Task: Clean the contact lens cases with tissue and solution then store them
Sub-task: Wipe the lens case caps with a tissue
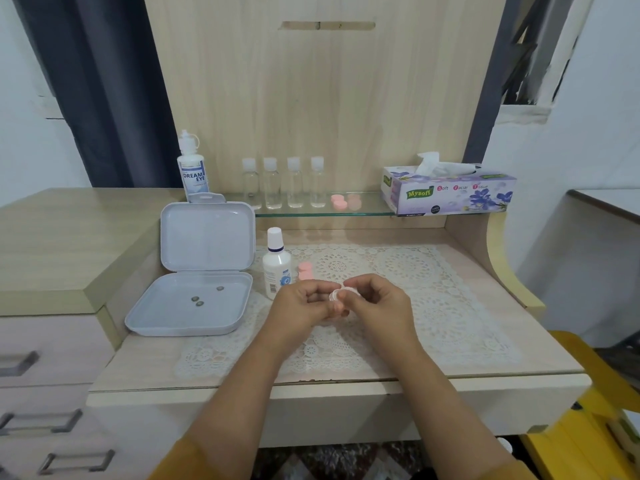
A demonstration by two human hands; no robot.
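Head view: I had both hands at the middle of the desk (485, 341), over the lace mat (415, 271). My left hand (304, 306) and right hand (375, 303) each curled fingers around a small clear lens case (341, 293), pinching it between them just above the mat. A loose pinch could have let the slick case slip and roll toward the solution bottle (276, 263) just beside my left hand, tipping it. Forearms converged from below, wrists level, knuckles up. Storage box (194, 306) lay open at left; tissue box (450, 194) sat on the glass shelf (311, 213).
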